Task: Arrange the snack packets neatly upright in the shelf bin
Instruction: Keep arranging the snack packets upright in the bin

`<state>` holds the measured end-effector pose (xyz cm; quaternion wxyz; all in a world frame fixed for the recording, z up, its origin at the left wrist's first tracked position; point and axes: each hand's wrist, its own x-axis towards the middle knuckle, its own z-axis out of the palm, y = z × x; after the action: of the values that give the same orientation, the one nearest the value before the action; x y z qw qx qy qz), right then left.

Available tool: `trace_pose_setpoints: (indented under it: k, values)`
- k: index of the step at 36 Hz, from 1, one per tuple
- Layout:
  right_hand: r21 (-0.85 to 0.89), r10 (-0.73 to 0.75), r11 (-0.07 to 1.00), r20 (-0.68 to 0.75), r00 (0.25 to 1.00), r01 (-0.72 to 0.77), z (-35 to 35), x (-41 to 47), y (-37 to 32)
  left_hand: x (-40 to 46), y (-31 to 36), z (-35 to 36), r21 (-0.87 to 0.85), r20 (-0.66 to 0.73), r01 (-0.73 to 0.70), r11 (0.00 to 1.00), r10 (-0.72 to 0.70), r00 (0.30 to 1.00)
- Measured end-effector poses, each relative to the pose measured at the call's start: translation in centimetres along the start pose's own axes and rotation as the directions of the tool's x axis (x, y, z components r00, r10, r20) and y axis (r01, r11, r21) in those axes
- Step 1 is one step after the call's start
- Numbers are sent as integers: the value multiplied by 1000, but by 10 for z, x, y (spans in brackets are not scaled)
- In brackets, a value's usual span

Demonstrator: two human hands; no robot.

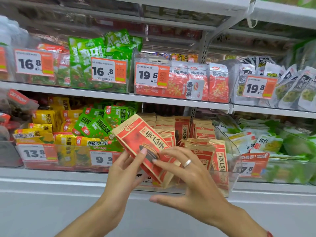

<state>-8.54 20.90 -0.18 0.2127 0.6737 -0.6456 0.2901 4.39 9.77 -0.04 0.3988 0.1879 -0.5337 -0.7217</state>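
Observation:
A stack of red-and-tan sunflower seed packets (136, 134) is held tilted in front of the clear shelf bin (234, 178). My left hand (123, 171) grips the stack from below, thumb on its front. My right hand (186, 175) has straight fingers, their tips touching the stack's lower front; a ring sits on one finger. More of the same packets (201, 132) stand in the bin behind, some upright in rows, some leaning at the front right.
Left of the bin lies a bin of yellow and green packets (68, 130); to the right, white-green packets (266, 142). The shelf above holds green packets (95, 62), red packets (193, 82) and a phone (157, 59). Price tags hang on the bin fronts.

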Motion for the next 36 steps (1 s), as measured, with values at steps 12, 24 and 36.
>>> trace_pose_setpoints:
  k: [12,24,36]
  values:
    - [664,585,621,-40,810,-417,-6,8,0,3,-11,-1,290,115,-292,911,270,956]
    - [488,384,839,-218,897,-241,-55,25,4,9,12,12,611,339,-611,504,530,777]
    - [395,321,915,-576,752,-88,-102,42,50,83,6,25,844,319,-489,218,528,787]
